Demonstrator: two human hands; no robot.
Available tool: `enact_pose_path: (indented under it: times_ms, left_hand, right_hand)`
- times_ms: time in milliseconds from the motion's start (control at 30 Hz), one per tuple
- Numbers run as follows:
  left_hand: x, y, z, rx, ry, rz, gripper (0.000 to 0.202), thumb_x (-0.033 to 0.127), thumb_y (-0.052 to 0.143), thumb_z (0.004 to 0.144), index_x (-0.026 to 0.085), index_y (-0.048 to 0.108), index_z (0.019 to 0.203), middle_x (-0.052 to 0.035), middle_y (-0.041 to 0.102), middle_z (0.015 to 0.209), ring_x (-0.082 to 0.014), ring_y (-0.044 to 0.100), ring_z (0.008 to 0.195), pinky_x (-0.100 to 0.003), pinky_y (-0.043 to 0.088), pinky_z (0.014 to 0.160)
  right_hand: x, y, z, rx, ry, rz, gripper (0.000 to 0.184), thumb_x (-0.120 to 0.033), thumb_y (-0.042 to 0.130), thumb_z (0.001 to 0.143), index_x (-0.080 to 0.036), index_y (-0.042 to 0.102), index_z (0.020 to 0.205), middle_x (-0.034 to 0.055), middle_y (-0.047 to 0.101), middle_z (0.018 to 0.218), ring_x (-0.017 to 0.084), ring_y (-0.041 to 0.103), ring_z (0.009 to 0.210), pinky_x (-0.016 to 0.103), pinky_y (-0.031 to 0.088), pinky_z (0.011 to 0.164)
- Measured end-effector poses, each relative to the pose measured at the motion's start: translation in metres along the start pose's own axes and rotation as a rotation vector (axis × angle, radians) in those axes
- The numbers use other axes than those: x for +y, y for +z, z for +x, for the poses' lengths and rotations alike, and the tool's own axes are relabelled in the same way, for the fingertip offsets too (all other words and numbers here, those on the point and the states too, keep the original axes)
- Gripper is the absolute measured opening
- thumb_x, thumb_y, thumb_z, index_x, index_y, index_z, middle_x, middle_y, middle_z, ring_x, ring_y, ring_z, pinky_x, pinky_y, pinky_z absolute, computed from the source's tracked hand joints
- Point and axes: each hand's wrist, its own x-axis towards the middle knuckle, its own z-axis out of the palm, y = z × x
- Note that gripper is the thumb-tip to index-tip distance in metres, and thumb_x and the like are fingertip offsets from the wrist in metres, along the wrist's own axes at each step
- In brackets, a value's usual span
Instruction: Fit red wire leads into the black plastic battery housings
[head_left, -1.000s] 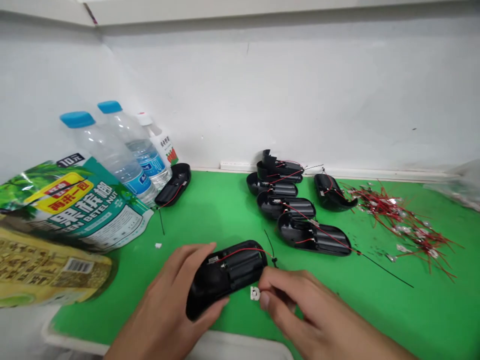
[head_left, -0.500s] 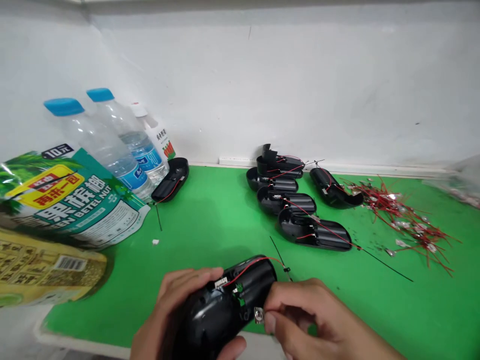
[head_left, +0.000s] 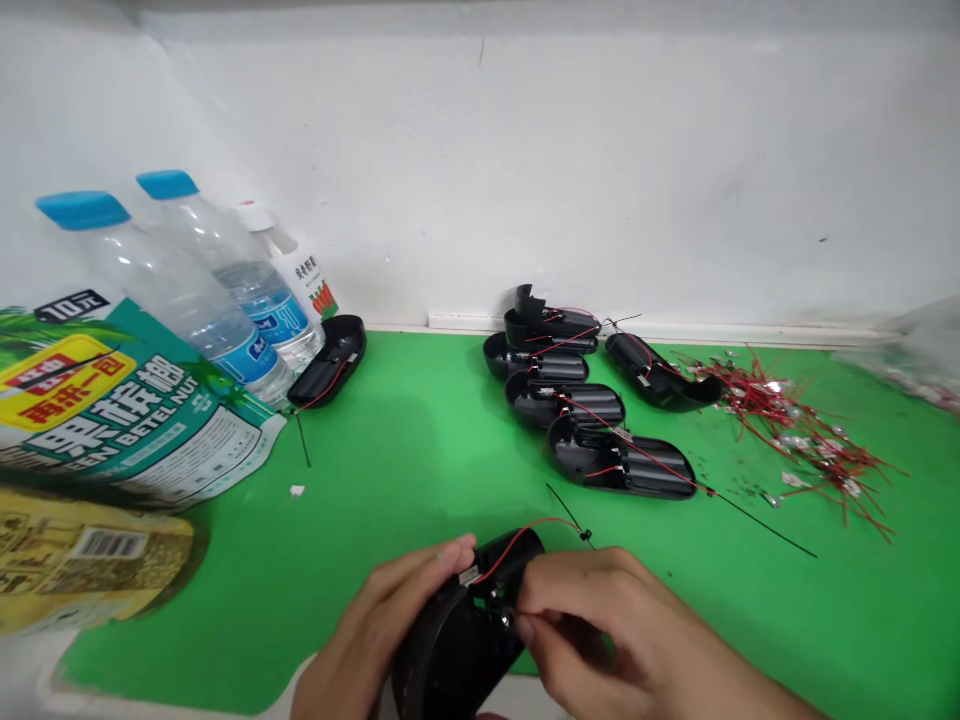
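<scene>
A black plastic shell (head_left: pixel 450 650) with battery troughs is tilted in my left hand (head_left: pixel 379 625), whose fingers wrap around its left side. A red wire (head_left: pixel 517 537) arcs out of the shell from a small pale connector (head_left: pixel 469 575) and meets a thin black strip (head_left: pixel 566 507) beyond the far end. My right hand (head_left: pixel 607 620) pinches a small shiny metal battery contact (head_left: pixel 505 619) between thumb and forefinger. It is at the right side of the shell's inner compartment; whether it is seated I cannot tell.
Several similar black shells (head_left: pixel 622 465) lie at centre back; another shell (head_left: pixel 330 362) is at left. Red-wired metal contacts (head_left: pixel 795 420) are heaped at right. Water bottles (head_left: pixel 255 300), a teal betel nut bag (head_left: pixel 142 400) and a yellow bag (head_left: pixel 97 555) line the left.
My right hand has brought the metal contact from outside the shell's edge into its inner compartment. My left hand has tilted the shell so its hollow faces me more.
</scene>
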Motion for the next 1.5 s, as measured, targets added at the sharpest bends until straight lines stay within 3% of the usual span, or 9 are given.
enact_pose_path:
  times_ms: [233, 433, 533, 767, 933, 1067, 1233, 1367, 1500]
  left_hand:
    - [0.006, 0.016, 0.009, 0.053, -0.085, -0.118, 0.074, 0.063, 0.069, 0.101, 0.039, 0.037, 0.164, -0.0020, 0.072, 0.139, -0.0145, 0.073, 0.127, -0.016, 0.053, 0.108]
    - [0.002, 0.016, 0.025, 0.098, -0.138, -0.260, 0.064, 0.028, 0.084, 0.092, 0.037, 0.052, 0.148, -0.0017, 0.073, 0.140, -0.0196, 0.075, 0.123, -0.027, 0.058, 0.110]
    - [-0.008, 0.012, 0.039, 0.138, -0.198, -0.255, 0.070, 0.024, 0.085, 0.090, 0.036, 0.052, 0.150, -0.0022, 0.073, 0.140, -0.0212, 0.077, 0.119, -0.025, 0.063, 0.099]
    - [-0.039, 0.003, 0.080, 0.091, -0.056, -0.278, 0.067, 0.026, 0.087, 0.089, 0.038, 0.059, 0.148, -0.0001, 0.071, 0.144, -0.0184, 0.073, 0.126, -0.026, 0.057, 0.110]
    - [-0.046, 0.000, 0.107, 0.048, -0.065, -0.323, 0.067, 0.023, 0.091, 0.085, 0.032, 0.064, 0.145, -0.0017, 0.076, 0.135, -0.0171, 0.079, 0.110, -0.019, 0.063, 0.091]
    - [-0.052, 0.007, 0.108, 0.072, -0.079, -0.327, 0.067, 0.027, 0.092, 0.085, 0.033, 0.064, 0.147, -0.0014, 0.075, 0.137, -0.0178, 0.080, 0.109, -0.021, 0.064, 0.093]
    - [-0.056, 0.012, 0.099, 0.081, -0.083, -0.290, 0.071, 0.029, 0.091, 0.085, 0.038, 0.062, 0.150, 0.0014, 0.080, 0.124, -0.0233, 0.079, 0.112, -0.034, 0.064, 0.103]
    - [-0.053, 0.012, 0.097, 0.095, -0.092, -0.266, 0.072, 0.031, 0.090, 0.086, 0.043, 0.060, 0.150, 0.0057, 0.078, 0.127, -0.0219, 0.079, 0.110, -0.032, 0.064, 0.102]
    - [-0.051, 0.014, 0.097, 0.108, -0.072, -0.242, 0.068, 0.032, 0.089, 0.088, 0.038, 0.061, 0.150, 0.0034, 0.077, 0.133, -0.0217, 0.080, 0.110, -0.031, 0.065, 0.100]
  right_hand:
    - [0.006, 0.002, -0.009, 0.097, -0.102, 0.001, 0.018, -0.011, 0.052, 0.091, -0.021, 0.065, 0.086, 0.0035, 0.061, 0.076, 0.016, 0.059, 0.071, 0.026, 0.047, 0.067]
    - [0.008, -0.003, 0.020, 0.044, -0.113, 0.113, 0.020, -0.013, 0.044, 0.098, -0.020, 0.056, 0.083, 0.0019, 0.067, 0.082, 0.013, 0.056, 0.071, 0.024, 0.045, 0.070]
    - [0.017, -0.006, 0.036, 0.011, -0.107, 0.097, 0.019, -0.016, 0.047, 0.104, -0.018, 0.058, 0.088, 0.0017, 0.069, 0.089, 0.013, 0.059, 0.079, 0.025, 0.044, 0.075]
    - [0.036, -0.006, 0.060, 0.120, -0.104, 0.099, 0.022, -0.019, 0.044, 0.106, -0.017, 0.057, 0.088, 0.0020, 0.065, 0.086, 0.014, 0.057, 0.078, 0.027, 0.039, 0.071]
    - [0.042, -0.014, 0.072, 0.171, -0.118, 0.094, 0.023, -0.018, 0.044, 0.104, -0.017, 0.053, 0.083, 0.0002, 0.057, 0.079, 0.013, 0.048, 0.071, 0.026, 0.035, 0.065]
    - [0.045, -0.020, 0.073, 0.172, -0.145, 0.075, 0.020, -0.015, 0.044, 0.102, -0.017, 0.049, 0.083, 0.0002, 0.054, 0.079, 0.012, 0.044, 0.072, 0.025, 0.032, 0.064]
    - [0.045, -0.022, 0.071, 0.150, -0.178, 0.034, 0.020, -0.014, 0.044, 0.102, -0.017, 0.051, 0.084, 0.0003, 0.056, 0.080, 0.012, 0.046, 0.072, 0.026, 0.032, 0.066]
    - [0.043, -0.022, 0.071, 0.141, -0.180, -0.009, 0.019, -0.014, 0.042, 0.103, -0.018, 0.050, 0.087, 0.0013, 0.059, 0.084, 0.013, 0.049, 0.074, 0.027, 0.034, 0.069]
    - [0.038, -0.024, 0.069, 0.144, -0.163, -0.072, 0.019, -0.014, 0.042, 0.104, -0.017, 0.051, 0.087, 0.0024, 0.061, 0.086, 0.014, 0.053, 0.077, 0.028, 0.037, 0.072]
